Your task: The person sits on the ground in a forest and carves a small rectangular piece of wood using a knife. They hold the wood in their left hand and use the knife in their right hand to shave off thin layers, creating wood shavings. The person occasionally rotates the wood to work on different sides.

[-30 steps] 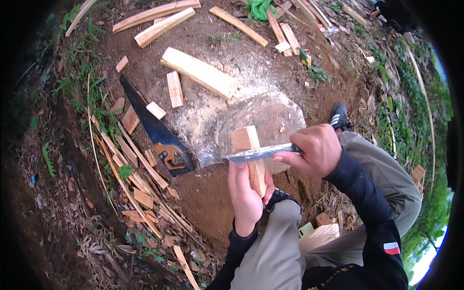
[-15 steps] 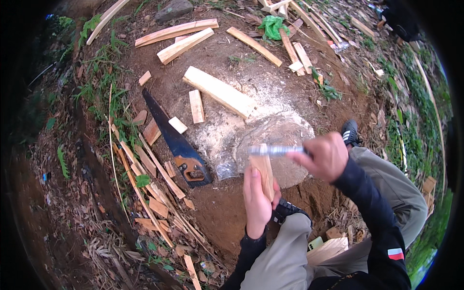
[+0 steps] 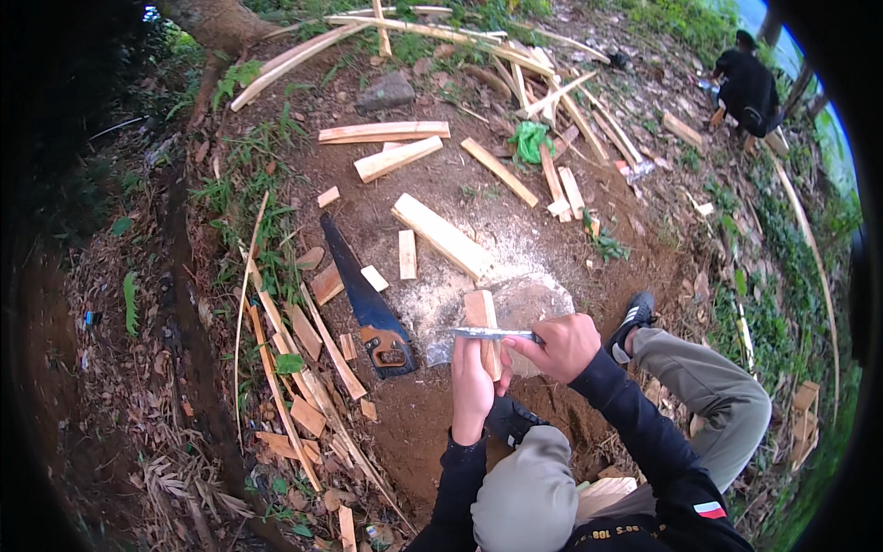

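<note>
My left hand grips a short squared piece of wood, held upright at a slight tilt. My right hand is closed around the handle of a knife, its flat grey blade lying across the wood just above my left fingers. Most of the handle is hidden in my fist. Below and beyond the wood is a flat, rounded stump or stone, dusted with sawdust. A thick plank rests on the ground behind it. To the left lies a handsaw with a wooden handle.
Wood strips and offcuts cover the ground at left. Several boards lie farther off, near a green plastic bag and a grey rock. A person in dark clothes crouches at the far right. My shoe stands right of the stump.
The blade has slid down the wood, from near its top end to just above my left fingers. My view has tilted up, showing more of the far ground and the crouching person.
</note>
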A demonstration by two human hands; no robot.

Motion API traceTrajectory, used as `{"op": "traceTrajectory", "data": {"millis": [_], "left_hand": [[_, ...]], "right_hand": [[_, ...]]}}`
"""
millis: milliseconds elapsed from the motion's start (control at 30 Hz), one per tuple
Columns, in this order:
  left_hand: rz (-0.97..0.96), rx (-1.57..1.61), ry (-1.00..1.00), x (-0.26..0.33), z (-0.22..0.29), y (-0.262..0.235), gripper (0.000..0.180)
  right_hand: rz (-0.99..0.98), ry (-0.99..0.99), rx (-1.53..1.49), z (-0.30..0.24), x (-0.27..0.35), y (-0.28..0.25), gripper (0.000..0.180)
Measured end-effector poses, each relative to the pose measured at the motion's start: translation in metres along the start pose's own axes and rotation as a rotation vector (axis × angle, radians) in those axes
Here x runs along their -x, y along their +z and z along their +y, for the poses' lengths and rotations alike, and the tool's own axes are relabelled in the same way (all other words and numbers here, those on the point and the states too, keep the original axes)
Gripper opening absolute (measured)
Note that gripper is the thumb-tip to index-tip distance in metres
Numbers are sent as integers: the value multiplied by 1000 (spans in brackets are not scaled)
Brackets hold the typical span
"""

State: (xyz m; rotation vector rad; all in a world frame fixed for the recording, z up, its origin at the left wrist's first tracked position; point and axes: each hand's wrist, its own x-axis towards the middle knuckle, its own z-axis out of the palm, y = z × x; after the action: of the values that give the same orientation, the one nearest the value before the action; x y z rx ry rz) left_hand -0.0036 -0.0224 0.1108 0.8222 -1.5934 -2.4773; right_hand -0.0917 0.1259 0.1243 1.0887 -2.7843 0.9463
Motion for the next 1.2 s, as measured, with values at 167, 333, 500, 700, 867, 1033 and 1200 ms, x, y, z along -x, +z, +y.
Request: {"op": "traceTrajectory", "data": {"millis": [167, 333, 500, 700, 867, 1033, 1200], "left_hand": [[2, -110, 36, 23, 27, 5, 34], [39, -74, 140, 46, 41, 16, 31], [90, -79, 147, 54, 42, 11, 31], [-51, 11, -28, 84, 40, 19, 31], [52, 93, 9, 83, 46, -2, 30], [95, 11, 110, 66, 43, -1, 32], [152, -55, 127, 55, 37, -12, 33]], "right_hand": [[27, -46, 56, -22, 1, -30, 57], [85, -147, 123, -37, -3, -46, 61], [129, -207, 184, -46, -7, -43, 61], [297, 75, 345, -9, -42, -42, 61], [-90, 53, -145, -30, -24, -61, 57], [-103, -193, -46, -58, -13, -36, 55], [-16, -259, 102, -54, -29, -17, 55]]}}
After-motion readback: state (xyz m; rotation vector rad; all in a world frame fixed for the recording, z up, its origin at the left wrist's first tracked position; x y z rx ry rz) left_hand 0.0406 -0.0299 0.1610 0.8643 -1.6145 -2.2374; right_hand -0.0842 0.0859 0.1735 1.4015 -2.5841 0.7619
